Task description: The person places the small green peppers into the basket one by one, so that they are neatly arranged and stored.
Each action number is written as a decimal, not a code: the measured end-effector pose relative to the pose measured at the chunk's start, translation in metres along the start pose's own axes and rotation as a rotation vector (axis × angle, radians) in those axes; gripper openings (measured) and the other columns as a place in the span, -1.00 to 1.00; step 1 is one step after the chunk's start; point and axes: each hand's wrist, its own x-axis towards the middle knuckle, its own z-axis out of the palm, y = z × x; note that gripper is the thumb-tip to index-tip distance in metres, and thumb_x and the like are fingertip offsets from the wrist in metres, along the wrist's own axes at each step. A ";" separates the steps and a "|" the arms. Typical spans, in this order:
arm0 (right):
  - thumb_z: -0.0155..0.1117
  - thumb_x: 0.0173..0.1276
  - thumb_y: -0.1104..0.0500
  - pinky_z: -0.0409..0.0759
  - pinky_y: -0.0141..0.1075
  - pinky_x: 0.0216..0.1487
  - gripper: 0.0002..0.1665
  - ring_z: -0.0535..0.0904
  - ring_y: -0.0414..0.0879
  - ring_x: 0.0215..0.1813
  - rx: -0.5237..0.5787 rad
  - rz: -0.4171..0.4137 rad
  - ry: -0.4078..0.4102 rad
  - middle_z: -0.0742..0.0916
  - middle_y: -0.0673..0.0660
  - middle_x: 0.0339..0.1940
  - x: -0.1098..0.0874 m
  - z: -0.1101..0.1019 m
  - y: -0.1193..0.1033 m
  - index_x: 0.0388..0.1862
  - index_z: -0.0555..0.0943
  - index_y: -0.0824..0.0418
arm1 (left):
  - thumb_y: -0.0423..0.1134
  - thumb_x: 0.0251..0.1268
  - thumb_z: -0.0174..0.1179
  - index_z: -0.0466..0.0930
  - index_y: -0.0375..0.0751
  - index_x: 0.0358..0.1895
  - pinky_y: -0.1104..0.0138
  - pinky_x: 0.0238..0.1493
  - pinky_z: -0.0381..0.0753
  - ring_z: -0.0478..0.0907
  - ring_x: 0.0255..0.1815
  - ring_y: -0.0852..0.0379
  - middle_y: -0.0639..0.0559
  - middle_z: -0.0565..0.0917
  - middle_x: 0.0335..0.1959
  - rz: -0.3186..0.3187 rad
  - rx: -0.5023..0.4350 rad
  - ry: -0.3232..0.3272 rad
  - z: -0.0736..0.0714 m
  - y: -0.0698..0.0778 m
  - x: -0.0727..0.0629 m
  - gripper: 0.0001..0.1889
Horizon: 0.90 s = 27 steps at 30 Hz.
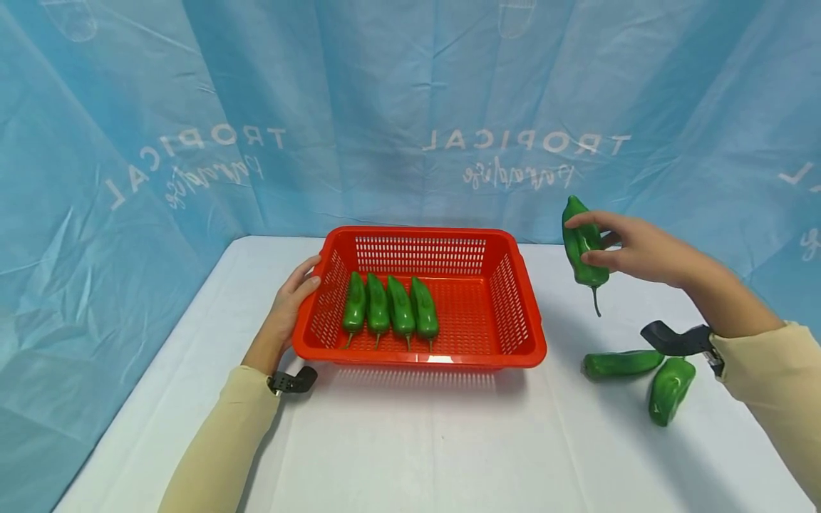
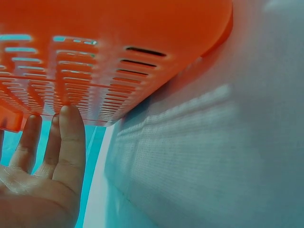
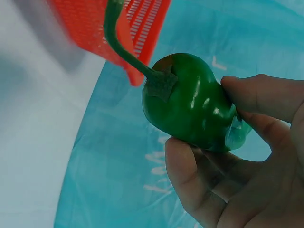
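My right hand (image 1: 622,246) pinches a green pepper (image 1: 580,242) between thumb and fingers, raised above the table to the right of the basket. In the right wrist view the pepper (image 3: 190,102) shows its long curved stem towards the camera. A red plastic basket (image 1: 420,359) stands in the middle, with several green peppers (image 1: 400,306) lying side by side in its left half, stems to the front. Against the basket's left side rests my left hand (image 1: 291,306). Its fingers (image 2: 71,142) are nearly straight in the left wrist view, tips at the slotted wall.
Two more green peppers lie on the table at the right, one sideways (image 1: 622,363) and one slanting (image 1: 670,390), near the right wrist. A white cloth (image 1: 410,442) covers the table. Blue printed sheeting (image 1: 385,85) hangs behind and at the left.
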 end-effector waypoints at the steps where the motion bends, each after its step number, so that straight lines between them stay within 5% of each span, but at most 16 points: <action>1: 0.24 0.42 0.18 0.66 0.00 -0.09 -0.37 0.57 0.24 0.19 -0.009 -0.001 -0.003 0.60 0.30 0.17 0.001 -0.001 -0.004 0.44 0.33 0.04 | -0.03 0.55 -0.05 0.13 0.21 0.53 0.42 0.01 0.70 0.52 0.15 0.20 0.05 0.34 0.34 0.000 -0.001 0.001 0.000 0.000 0.000 -0.45; 15: 0.32 0.30 0.27 0.70 -0.11 -0.20 -0.38 0.65 0.20 0.10 -0.058 -0.172 -0.057 0.65 0.25 0.13 0.031 0.014 -0.051 0.34 0.45 0.02 | -0.02 0.52 -0.03 0.15 0.26 0.52 0.41 0.01 0.70 0.51 0.17 0.17 0.05 0.34 0.36 -0.005 -0.008 0.006 0.001 -0.002 0.000 -0.45; 27: 0.33 0.31 0.21 0.73 -0.07 -0.13 -0.39 0.65 0.20 0.14 -0.064 -0.187 -0.198 0.59 0.22 0.23 0.058 0.025 -0.075 0.33 0.45 -0.03 | -0.01 0.53 -0.03 0.14 0.26 0.53 0.43 0.01 0.70 0.52 0.15 0.20 0.01 0.32 0.40 -0.009 -0.014 0.004 0.000 -0.001 0.001 -0.44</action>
